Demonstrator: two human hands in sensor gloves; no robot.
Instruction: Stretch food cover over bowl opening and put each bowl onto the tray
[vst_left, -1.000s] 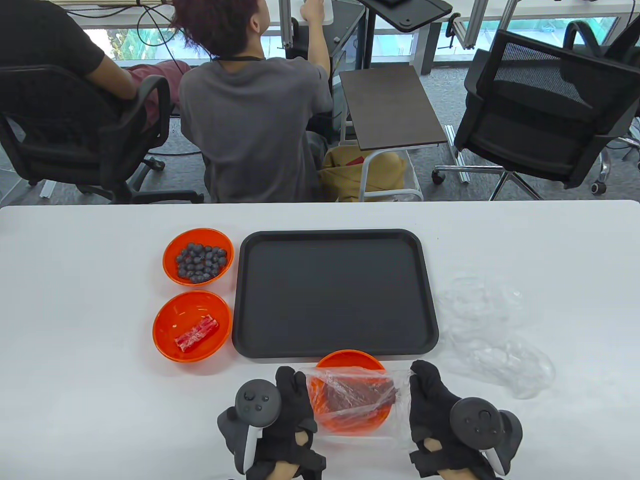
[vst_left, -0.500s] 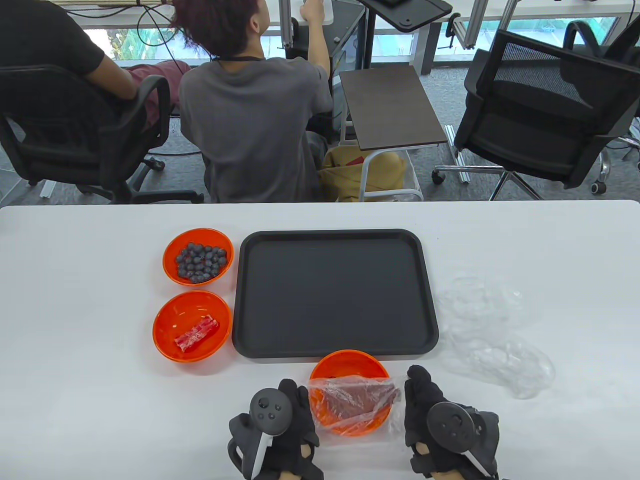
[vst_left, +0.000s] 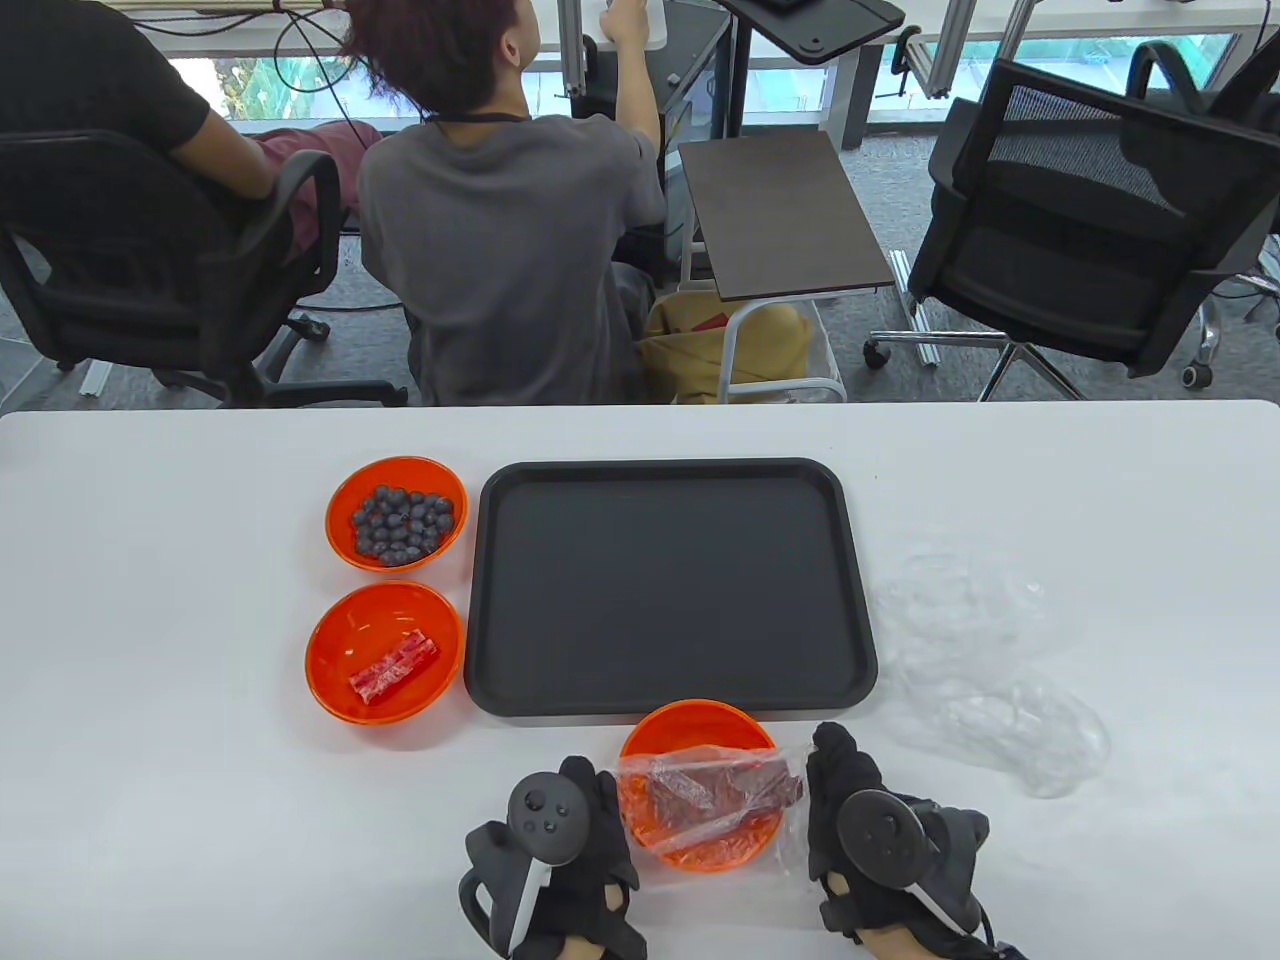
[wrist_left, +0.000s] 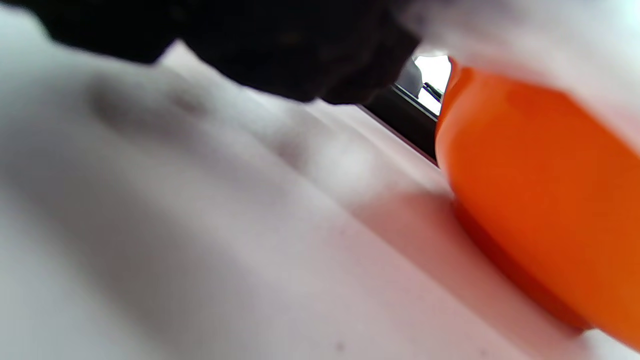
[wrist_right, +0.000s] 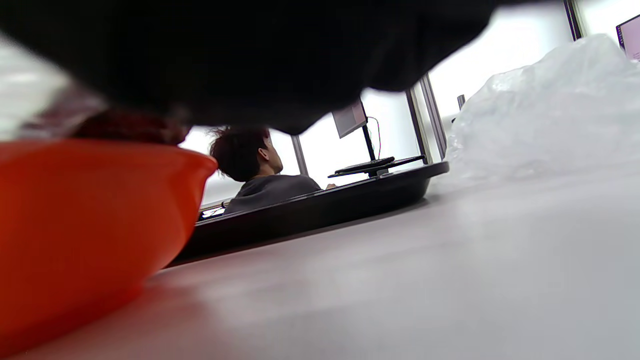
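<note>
- Holding a clear plastic cover over the near orange bowl, bottom centre of the table view, just below the black tray.
- Left hand: fingers curled, pinching the cover's left edge.
- Right hand: fingers curled on its right edge.
- Blueberry bowl and bowl of red pieces sit left of the tray, uncovered.
- Spare covers lie right of the tray.

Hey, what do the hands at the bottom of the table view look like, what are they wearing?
Both the left hand and the right hand wear black fabric sensor gloves. Strapped to the back of each is a dark grey round-headed tracker like a VR controller; the left one shows small buttons and a white strip along its handle.
</note>
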